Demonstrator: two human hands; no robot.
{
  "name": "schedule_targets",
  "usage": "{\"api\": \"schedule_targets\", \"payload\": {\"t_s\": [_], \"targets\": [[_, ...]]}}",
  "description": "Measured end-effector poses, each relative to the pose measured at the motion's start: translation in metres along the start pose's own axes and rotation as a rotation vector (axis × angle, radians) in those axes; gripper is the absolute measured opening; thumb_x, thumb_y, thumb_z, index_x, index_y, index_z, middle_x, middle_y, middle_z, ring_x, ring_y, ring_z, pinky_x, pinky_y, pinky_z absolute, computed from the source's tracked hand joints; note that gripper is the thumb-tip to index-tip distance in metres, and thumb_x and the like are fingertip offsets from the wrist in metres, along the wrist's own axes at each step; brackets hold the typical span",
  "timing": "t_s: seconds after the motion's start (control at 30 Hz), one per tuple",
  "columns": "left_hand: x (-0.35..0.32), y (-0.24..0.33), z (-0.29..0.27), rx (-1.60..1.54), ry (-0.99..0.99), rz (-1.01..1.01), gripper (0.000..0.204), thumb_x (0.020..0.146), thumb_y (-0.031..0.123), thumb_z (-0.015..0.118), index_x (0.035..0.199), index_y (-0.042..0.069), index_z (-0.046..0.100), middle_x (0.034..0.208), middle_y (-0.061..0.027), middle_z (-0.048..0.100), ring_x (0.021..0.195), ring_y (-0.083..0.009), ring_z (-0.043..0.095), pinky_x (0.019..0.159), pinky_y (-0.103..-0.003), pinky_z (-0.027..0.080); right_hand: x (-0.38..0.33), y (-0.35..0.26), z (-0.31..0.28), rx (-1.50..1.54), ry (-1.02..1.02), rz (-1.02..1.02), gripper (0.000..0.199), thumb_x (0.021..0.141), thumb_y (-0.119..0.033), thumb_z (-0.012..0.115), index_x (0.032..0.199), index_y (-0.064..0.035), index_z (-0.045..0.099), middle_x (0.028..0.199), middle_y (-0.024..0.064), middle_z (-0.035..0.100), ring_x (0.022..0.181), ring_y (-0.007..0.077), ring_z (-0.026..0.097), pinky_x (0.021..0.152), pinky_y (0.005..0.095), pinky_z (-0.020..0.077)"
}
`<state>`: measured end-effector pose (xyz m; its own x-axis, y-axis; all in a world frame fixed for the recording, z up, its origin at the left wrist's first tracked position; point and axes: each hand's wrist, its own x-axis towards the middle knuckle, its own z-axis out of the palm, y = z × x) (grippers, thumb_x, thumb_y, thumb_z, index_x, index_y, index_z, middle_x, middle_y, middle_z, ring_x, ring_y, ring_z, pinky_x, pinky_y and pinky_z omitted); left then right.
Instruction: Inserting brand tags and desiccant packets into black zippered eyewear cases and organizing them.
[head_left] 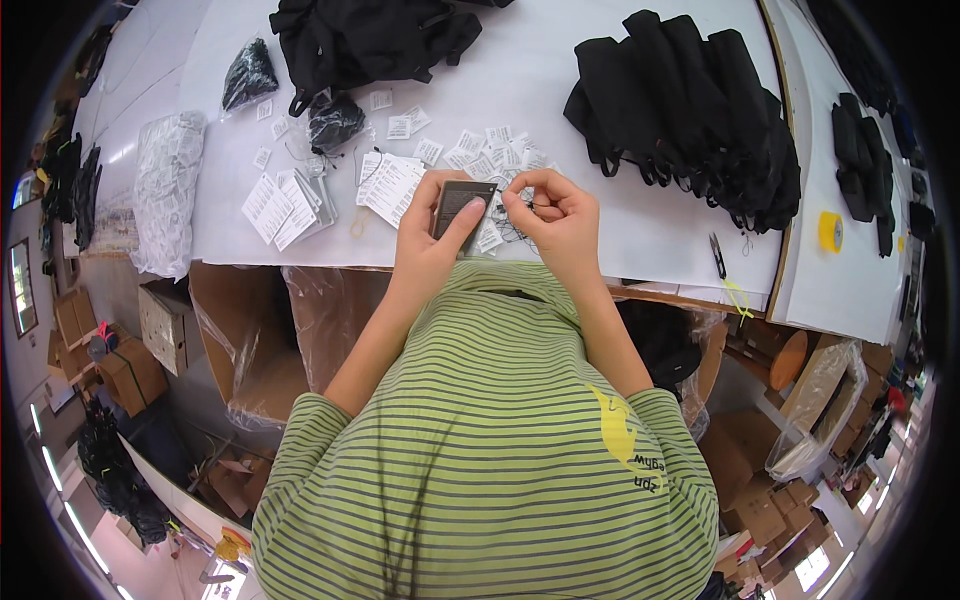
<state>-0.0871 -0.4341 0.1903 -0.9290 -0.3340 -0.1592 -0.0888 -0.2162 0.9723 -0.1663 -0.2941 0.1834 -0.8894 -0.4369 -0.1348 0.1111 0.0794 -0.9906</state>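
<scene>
My left hand (432, 232) is closed round a small stack of dark rectangular tags (460, 203), with the thumb pressed across the front. To the right of it, the fingers of my right hand (560, 218) pinch a thin black string (541, 207) near the upper corner of the tags. More black strings (508, 228) lie tangled on the table between and below the hands. Small white printed labels (497, 150) are scattered just beyond them. Left of my left hand are larger white printed cards (393, 185).
Black fabric items form a pile (365, 45) at the back and a row (685, 110) at the right. Snips (717, 256) lie by the front edge; yellow tape (830, 232) sits farther right. Plastic bags (168, 190) stand left. Cardboard boxes (245, 330) are under the white table (520, 60).
</scene>
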Motion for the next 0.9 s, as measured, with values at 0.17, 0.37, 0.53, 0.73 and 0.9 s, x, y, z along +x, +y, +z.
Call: {"api": "schedule_targets", "payload": {"t_s": [0.17, 0.37, 0.53, 0.73, 0.9], "targets": [[-0.006, 0.003, -0.004, 0.137, 0.015, -0.041, 0.013, 0.087, 0.007, 0.064, 0.095, 0.002, 0.055, 0.091, -0.0021, 0.054, 0.073, -0.0046, 0.05, 0.061, -0.018, 0.039, -0.003, -0.011, 0.003, -0.113, 0.025, -0.134, 0.012, 0.072, -0.008, 0.072, 0.08, -0.0051, 0.064, 0.054, -0.007, 0.027, 0.05, 0.003, 0.023, 0.047, 0.0224, 0.0187], [-0.007, 0.004, 0.0, 0.423, 0.087, 0.309, 0.008, 0.083, 0.0, 0.066, 0.087, -0.001, 0.059, 0.089, -0.0028, 0.053, 0.073, -0.0067, 0.049, 0.061, -0.019, 0.038, -0.008, -0.017, 0.009, -0.306, 0.092, -0.279, 0.012, 0.073, -0.008, 0.072, 0.081, -0.0055, 0.064, 0.053, -0.0037, 0.031, 0.049, 0.0057, 0.026, 0.046, 0.0238, 0.0212], [-0.008, 0.008, -0.003, 0.316, 0.056, 0.246, 0.008, 0.081, -0.004, 0.066, 0.088, -0.002, 0.062, 0.09, -0.0043, 0.054, 0.076, -0.0083, 0.05, 0.062, -0.019, 0.039, -0.007, -0.017, 0.004, -0.241, 0.017, -0.181, 0.011, 0.075, -0.009, 0.073, 0.083, -0.0061, 0.065, 0.053, -0.0035, 0.034, 0.048, 0.0055, 0.027, 0.045, 0.0242, 0.0233], [-0.011, 0.009, -0.002, 0.237, 0.034, 0.297, 0.02, 0.075, -0.007, 0.068, 0.093, 0.001, 0.068, 0.088, -0.0048, 0.056, 0.08, -0.0116, 0.053, 0.067, -0.022, 0.042, -0.011, -0.023, 0.0, -0.114, -0.06, -0.16, 0.011, 0.076, -0.006, 0.074, 0.086, -0.0049, 0.068, 0.055, -0.0057, 0.043, 0.05, 0.0021, 0.034, 0.046, 0.0203, 0.0246], [-0.012, 0.014, 0.004, 0.342, 0.116, 0.352, 0.024, 0.072, -0.007, 0.071, 0.093, 0.004, 0.07, 0.085, -0.0042, 0.057, 0.079, -0.0137, 0.055, 0.07, -0.024, 0.044, -0.01, -0.02, -0.004, -0.171, 0.036, -0.246, 0.008, 0.078, -0.01, 0.073, 0.084, -0.0051, 0.069, 0.058, -0.0026, 0.05, 0.048, 0.0038, 0.037, 0.044, 0.0209, 0.027]]}}
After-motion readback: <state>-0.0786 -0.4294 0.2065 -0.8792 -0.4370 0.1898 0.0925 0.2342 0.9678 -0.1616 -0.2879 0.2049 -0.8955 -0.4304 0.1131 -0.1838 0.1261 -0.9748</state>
